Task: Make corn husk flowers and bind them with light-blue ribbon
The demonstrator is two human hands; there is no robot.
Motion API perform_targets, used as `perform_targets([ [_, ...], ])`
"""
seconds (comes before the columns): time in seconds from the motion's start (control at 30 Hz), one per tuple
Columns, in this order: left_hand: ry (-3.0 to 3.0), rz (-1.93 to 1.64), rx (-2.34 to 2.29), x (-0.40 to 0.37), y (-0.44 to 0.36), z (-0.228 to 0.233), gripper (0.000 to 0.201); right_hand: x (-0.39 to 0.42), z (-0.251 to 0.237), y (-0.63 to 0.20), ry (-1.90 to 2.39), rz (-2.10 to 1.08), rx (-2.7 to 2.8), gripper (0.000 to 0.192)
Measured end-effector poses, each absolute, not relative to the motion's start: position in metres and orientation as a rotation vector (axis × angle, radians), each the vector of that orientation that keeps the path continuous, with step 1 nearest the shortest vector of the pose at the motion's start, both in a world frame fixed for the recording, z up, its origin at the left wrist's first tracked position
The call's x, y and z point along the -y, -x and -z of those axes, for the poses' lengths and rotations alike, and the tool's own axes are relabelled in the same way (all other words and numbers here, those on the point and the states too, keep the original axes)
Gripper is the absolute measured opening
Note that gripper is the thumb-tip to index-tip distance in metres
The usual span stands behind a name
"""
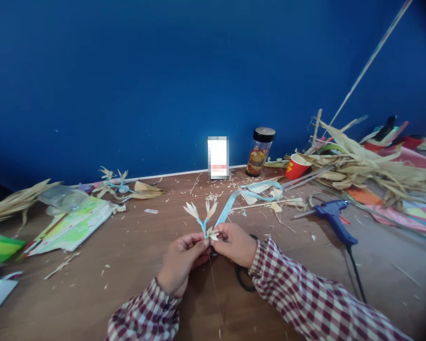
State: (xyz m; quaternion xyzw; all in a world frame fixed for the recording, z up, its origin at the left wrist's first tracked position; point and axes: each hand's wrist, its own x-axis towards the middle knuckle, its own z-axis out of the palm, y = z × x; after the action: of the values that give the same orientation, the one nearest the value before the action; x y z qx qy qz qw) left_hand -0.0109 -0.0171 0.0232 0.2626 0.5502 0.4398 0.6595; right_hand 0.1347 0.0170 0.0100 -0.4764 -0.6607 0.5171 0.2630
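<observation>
Between my hands is a small corn-husk flower spray (203,222), its stems wrapped in light-blue tape and pale husk petals at the tips. My left hand (184,258) pinches the stem low down. Touching it from the other side, my right hand (234,242) has its fingers closed at a small husk flower (213,233) beside the stem. A light-blue ribbon of tape (229,206) runs from by my right fingers back across the table. Black-handled scissors (244,279) lie partly hidden under my right wrist. A thin thread or glue strand hangs below my fingers.
At right lie a blue glue gun (335,220) with its cord, a heap of dried husks (355,161) and a red paper cup (297,166). A lidded jar (261,151) stands by the blue wall. Finished-looking husk flowers (119,184) and a painted sheet (71,227) lie left.
</observation>
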Motion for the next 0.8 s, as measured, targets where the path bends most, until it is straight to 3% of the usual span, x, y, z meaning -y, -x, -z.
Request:
perform_targets([
  [0.8,-0.532,-0.885,-1.067,0.012,0.026,-0.021,0.016,-0.019,-0.015,-0.136,1.084,-1.862,1.506,0.011],
])
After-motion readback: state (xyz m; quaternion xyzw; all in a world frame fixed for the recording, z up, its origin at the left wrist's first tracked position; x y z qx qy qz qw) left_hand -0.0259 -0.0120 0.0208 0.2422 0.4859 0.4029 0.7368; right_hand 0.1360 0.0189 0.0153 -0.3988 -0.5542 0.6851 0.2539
